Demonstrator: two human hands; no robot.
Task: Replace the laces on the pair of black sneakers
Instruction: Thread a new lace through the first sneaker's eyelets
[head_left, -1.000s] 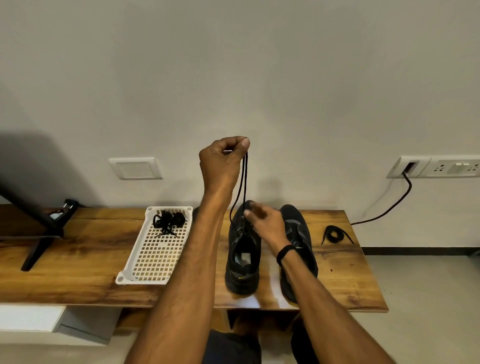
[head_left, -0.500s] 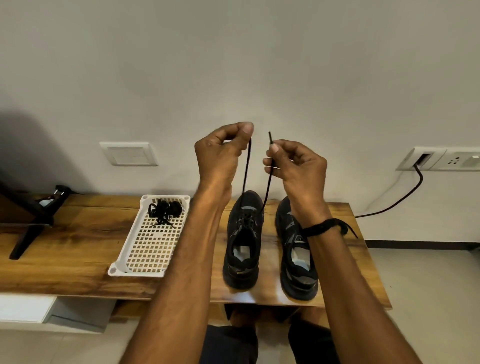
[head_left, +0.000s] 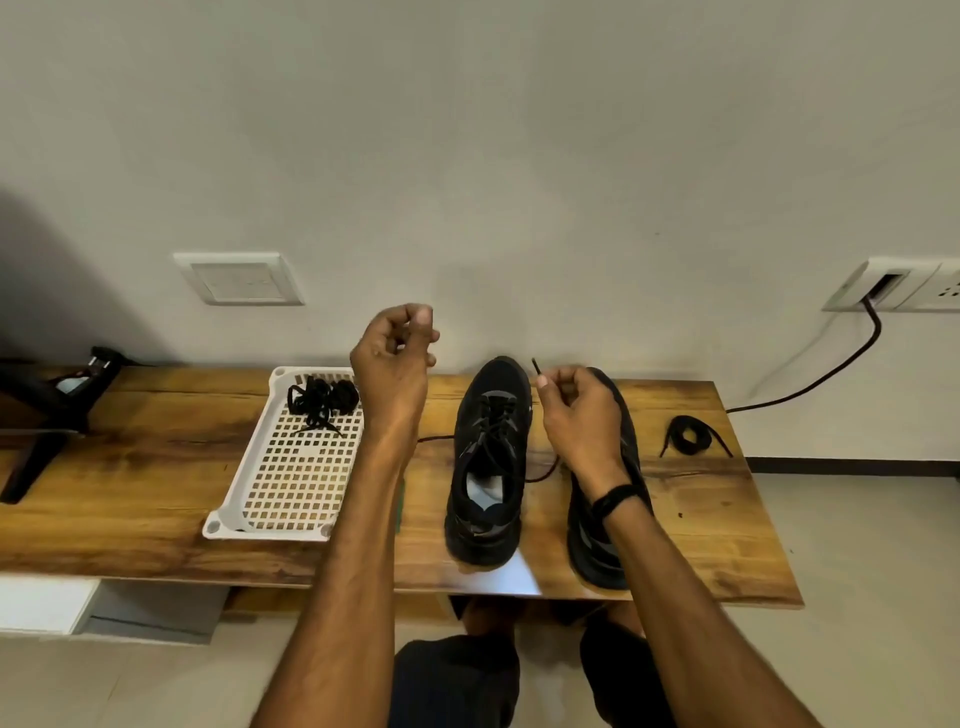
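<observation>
Two hands are up over the table (head_left: 130, 467), and this is a touchy spot. I have the right hand (head_left: 576, 410) pinching the tip of the lace (head_left: 535, 366) between thumb and forefinger, just right of the toe of the centre sneaker (head_left: 488, 462). From there the lace dips under the hand and runs back into the eyelets.

The left hand (head_left: 395, 353) sits higher, left of centre, with its fingers (head_left: 423, 318) curled against the thumb. I can't tell if they hold anything. A strand leaves the sneaker's left side and vanishes behind that forearm.

My first worry is the strand. If it's free and I pull on the right, I reckon the lace slides through and the ends come out uneven, or it strips out of an eyelet. A hard tug could also tip the sneaker into the second sneaker (head_left: 602, 540), which is half hidden under my right wrist.

The thin tip may also slip from so light a pinch.

Last one is mixing stock. There's a bundle of laces (head_left: 322, 400) in the white tray (head_left: 291, 467) at the left and a coiled lace (head_left: 691, 439) at the right end of the table, and all of it is black.
</observation>
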